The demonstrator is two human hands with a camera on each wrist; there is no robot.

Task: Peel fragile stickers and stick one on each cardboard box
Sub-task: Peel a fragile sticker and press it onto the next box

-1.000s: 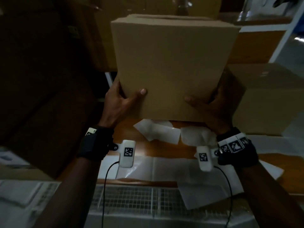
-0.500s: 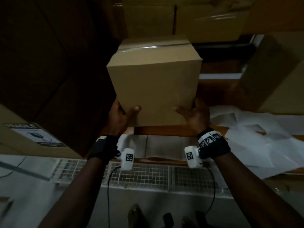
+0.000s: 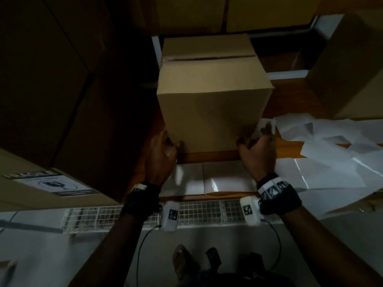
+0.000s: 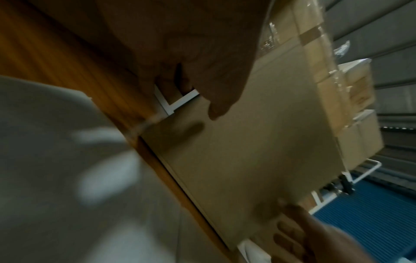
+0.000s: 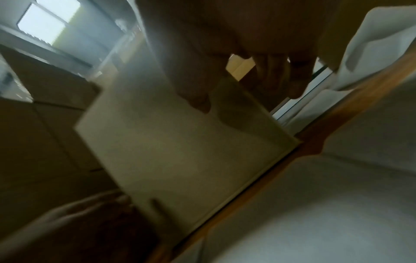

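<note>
Nearest, a white wire-mesh rail edges the wooden bench, which is strewn with glossy white sticker backing sheets. The left hand and right hand each close their grip on a lower corner of the plain cardboard box standing on it. A larger box at left carries a FRAGILE sticker; stacked cartons stand behind.

A plain brown cardboard box, top seam closed, stands upright on the wooden table.

Dim room, wooden table, lit window
</note>
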